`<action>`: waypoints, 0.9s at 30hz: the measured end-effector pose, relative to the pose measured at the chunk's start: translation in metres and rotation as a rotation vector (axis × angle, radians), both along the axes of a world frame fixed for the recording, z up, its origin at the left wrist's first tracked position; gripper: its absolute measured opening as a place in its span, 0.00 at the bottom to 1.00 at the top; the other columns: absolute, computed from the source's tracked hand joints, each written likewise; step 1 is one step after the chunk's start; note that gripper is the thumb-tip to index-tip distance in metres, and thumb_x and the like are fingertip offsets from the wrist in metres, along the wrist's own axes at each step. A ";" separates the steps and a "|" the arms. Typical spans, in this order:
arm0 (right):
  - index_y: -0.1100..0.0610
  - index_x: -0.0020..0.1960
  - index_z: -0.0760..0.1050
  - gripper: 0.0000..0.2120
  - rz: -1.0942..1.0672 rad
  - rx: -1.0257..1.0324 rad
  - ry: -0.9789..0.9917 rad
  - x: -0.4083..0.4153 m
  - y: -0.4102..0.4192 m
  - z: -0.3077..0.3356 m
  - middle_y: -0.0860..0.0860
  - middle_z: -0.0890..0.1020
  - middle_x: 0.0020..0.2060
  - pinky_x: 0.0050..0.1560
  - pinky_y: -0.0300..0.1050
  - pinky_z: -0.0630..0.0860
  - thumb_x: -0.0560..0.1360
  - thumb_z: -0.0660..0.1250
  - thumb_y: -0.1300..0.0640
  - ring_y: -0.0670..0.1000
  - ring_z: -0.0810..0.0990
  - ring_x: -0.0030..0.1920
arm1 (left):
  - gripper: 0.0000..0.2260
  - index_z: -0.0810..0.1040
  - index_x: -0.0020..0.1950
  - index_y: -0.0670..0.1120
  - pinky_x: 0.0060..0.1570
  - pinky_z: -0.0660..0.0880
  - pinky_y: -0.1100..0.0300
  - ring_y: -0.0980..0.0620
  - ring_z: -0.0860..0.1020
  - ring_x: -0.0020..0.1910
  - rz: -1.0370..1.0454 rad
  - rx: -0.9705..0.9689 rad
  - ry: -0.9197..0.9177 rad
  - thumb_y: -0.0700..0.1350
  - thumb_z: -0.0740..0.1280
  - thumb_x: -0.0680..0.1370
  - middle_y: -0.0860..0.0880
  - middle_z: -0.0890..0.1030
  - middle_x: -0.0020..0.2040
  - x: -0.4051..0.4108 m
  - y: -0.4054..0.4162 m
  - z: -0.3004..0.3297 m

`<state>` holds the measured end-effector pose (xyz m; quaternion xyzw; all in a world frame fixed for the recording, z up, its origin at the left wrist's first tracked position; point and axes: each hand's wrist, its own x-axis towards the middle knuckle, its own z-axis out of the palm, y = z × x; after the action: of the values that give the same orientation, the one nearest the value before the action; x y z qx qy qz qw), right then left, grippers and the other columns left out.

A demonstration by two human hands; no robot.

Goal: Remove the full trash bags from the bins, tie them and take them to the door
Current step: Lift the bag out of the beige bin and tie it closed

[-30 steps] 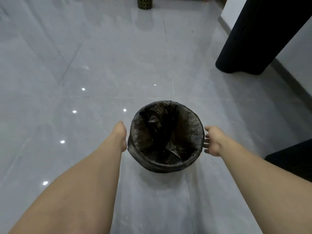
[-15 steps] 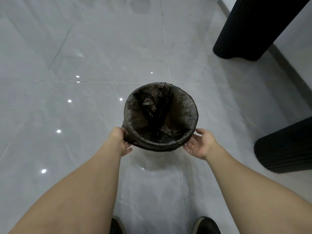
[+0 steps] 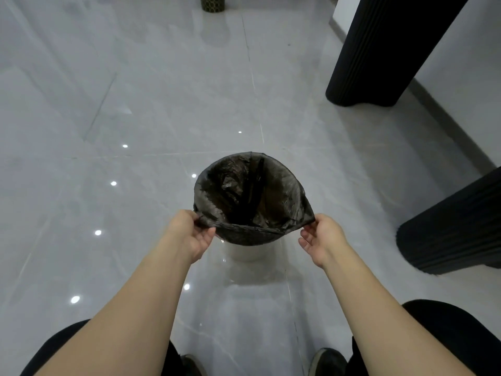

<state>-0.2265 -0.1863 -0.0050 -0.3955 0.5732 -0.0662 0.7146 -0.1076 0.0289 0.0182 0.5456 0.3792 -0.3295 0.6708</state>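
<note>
A black trash bag (image 3: pixel 250 202) lines a small white bin (image 3: pixel 245 251) standing on the grey tiled floor. The bag's mouth is pulled wide and lifted off the bin's near rim; dark crumpled contents lie inside. My left hand (image 3: pixel 189 234) pinches the bag's left edge. My right hand (image 3: pixel 322 237) pinches the right edge. Only the lower part of the bin shows below the bag.
Two dark ribbed furniture pieces stand at the right: a tall one (image 3: pixel 379 50) by the white wall and a lower one (image 3: pixel 455 223) nearer. A small patterned bin (image 3: pixel 212 2) stands far ahead. My shoes (image 3: pixel 326 360) and dark trousers show at the bottom.
My hands went from beside the bin's rim to gripping the bag's edges. The bag's rim has come up off the bin and stretched sideways.
</note>
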 end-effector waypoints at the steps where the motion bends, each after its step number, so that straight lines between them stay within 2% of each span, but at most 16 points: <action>1: 0.54 0.36 0.71 0.09 -0.020 -0.041 -0.011 0.004 -0.002 0.007 0.49 0.74 0.31 0.35 0.43 0.72 0.74 0.57 0.60 0.50 0.69 0.30 | 0.08 0.74 0.43 0.41 0.19 0.74 0.65 0.52 0.77 0.32 -0.003 -0.007 -0.011 0.40 0.57 0.78 0.46 0.79 0.37 0.006 -0.003 0.006; 4: 0.53 0.36 0.66 0.08 -0.081 -0.139 -0.060 0.024 -0.012 0.024 0.50 0.70 0.31 0.33 0.43 0.65 0.73 0.55 0.60 0.51 0.67 0.32 | 0.05 0.73 0.43 0.43 0.22 0.73 0.62 0.50 0.76 0.31 -0.063 0.068 -0.145 0.40 0.58 0.76 0.46 0.77 0.36 0.028 -0.016 0.019; 6: 0.53 0.37 0.64 0.07 -0.085 -0.185 -0.085 0.044 -0.021 0.034 0.51 0.68 0.33 0.32 0.43 0.61 0.73 0.54 0.60 0.52 0.65 0.32 | 0.02 0.71 0.40 0.45 0.24 0.67 0.63 0.49 0.69 0.27 -0.107 0.159 -0.301 0.40 0.60 0.72 0.47 0.72 0.33 0.046 -0.029 0.023; 8: 0.56 0.37 0.66 0.07 -0.111 -0.165 -0.155 0.068 -0.029 0.045 0.53 0.69 0.33 0.31 0.42 0.62 0.73 0.53 0.61 0.53 0.66 0.31 | 0.03 0.68 0.37 0.45 0.27 0.62 0.60 0.49 0.64 0.26 -0.094 0.156 -0.439 0.41 0.61 0.71 0.48 0.67 0.31 0.064 -0.046 0.024; 10: 0.59 0.36 0.67 0.09 -0.152 -0.094 -0.266 0.093 -0.036 0.056 0.55 0.70 0.31 0.31 0.42 0.66 0.74 0.52 0.62 0.54 0.68 0.29 | 0.06 0.68 0.35 0.46 0.29 0.61 0.58 0.49 0.64 0.27 -0.011 0.048 -0.507 0.41 0.62 0.72 0.49 0.66 0.30 0.080 -0.065 0.027; 12: 0.57 0.35 0.64 0.11 -0.179 -0.017 -0.406 0.118 -0.040 0.065 0.55 0.69 0.30 0.31 0.41 0.68 0.75 0.51 0.61 0.54 0.68 0.28 | 0.08 0.68 0.33 0.47 0.30 0.60 0.58 0.50 0.64 0.27 0.058 -0.074 -0.537 0.42 0.62 0.72 0.49 0.67 0.29 0.093 -0.081 0.028; 14: 0.55 0.38 0.65 0.09 -0.150 0.042 -0.515 0.136 -0.038 0.072 0.55 0.70 0.36 0.35 0.42 0.69 0.76 0.51 0.59 0.53 0.68 0.33 | 0.09 0.69 0.30 0.48 0.31 0.59 0.58 0.51 0.63 0.28 0.098 -0.174 -0.572 0.42 0.63 0.70 0.51 0.67 0.29 0.102 -0.092 0.032; 15: 0.55 0.41 0.68 0.09 -0.122 0.063 -0.548 0.142 -0.035 0.078 0.55 0.71 0.40 0.37 0.43 0.69 0.76 0.51 0.58 0.53 0.70 0.36 | 0.09 0.69 0.29 0.48 0.33 0.60 0.58 0.50 0.64 0.30 0.107 -0.229 -0.582 0.43 0.63 0.70 0.51 0.67 0.30 0.105 -0.095 0.036; 17: 0.59 0.54 0.76 0.16 -0.064 0.055 -0.600 0.147 -0.033 0.094 0.57 0.74 0.48 0.41 0.45 0.71 0.76 0.52 0.57 0.55 0.73 0.42 | 0.04 0.71 0.36 0.46 0.38 0.65 0.55 0.48 0.68 0.34 0.111 -0.332 -0.610 0.45 0.63 0.69 0.48 0.69 0.34 0.109 -0.097 0.054; 18: 0.64 0.62 0.75 0.21 -0.055 0.039 -0.619 0.149 -0.033 0.105 0.57 0.75 0.50 0.44 0.46 0.72 0.76 0.52 0.57 0.55 0.74 0.45 | 0.05 0.71 0.41 0.44 0.39 0.67 0.53 0.47 0.69 0.34 0.108 -0.384 -0.638 0.45 0.62 0.70 0.46 0.70 0.35 0.111 -0.096 0.066; 19: 0.68 0.65 0.72 0.23 -0.052 0.021 -0.649 0.150 -0.034 0.119 0.59 0.77 0.51 0.46 0.48 0.73 0.76 0.52 0.57 0.56 0.76 0.47 | 0.06 0.71 0.44 0.43 0.37 0.69 0.53 0.46 0.71 0.32 0.104 -0.439 -0.668 0.45 0.61 0.71 0.44 0.71 0.35 0.114 -0.095 0.079; 22: 0.70 0.61 0.75 0.21 -0.077 -0.052 -0.763 0.147 -0.045 0.171 0.63 0.80 0.51 0.49 0.50 0.76 0.77 0.52 0.59 0.59 0.79 0.48 | 0.06 0.71 0.43 0.43 0.37 0.70 0.55 0.46 0.72 0.31 0.097 -0.582 -0.734 0.45 0.59 0.74 0.44 0.72 0.35 0.120 -0.095 0.129; 25: 0.67 0.61 0.76 0.21 -0.062 -0.105 -0.854 0.139 -0.062 0.225 0.63 0.80 0.56 0.60 0.54 0.75 0.78 0.52 0.57 0.60 0.80 0.53 | 0.07 0.73 0.44 0.44 0.43 0.70 0.53 0.46 0.74 0.38 0.033 -0.625 -0.792 0.46 0.59 0.75 0.45 0.76 0.40 0.118 -0.106 0.181; 27: 0.64 0.60 0.76 0.20 -0.053 -0.137 -0.890 0.129 -0.075 0.255 0.61 0.80 0.58 0.63 0.54 0.73 0.78 0.52 0.55 0.60 0.79 0.57 | 0.08 0.74 0.46 0.44 0.44 0.70 0.55 0.48 0.75 0.41 -0.031 -0.652 -0.837 0.46 0.59 0.76 0.46 0.77 0.42 0.112 -0.119 0.211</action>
<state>-0.0971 -0.2612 0.2496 -0.3601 0.2145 -0.2860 0.8617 0.0047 -0.0903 0.2291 0.3993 -0.0511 -0.1944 0.8945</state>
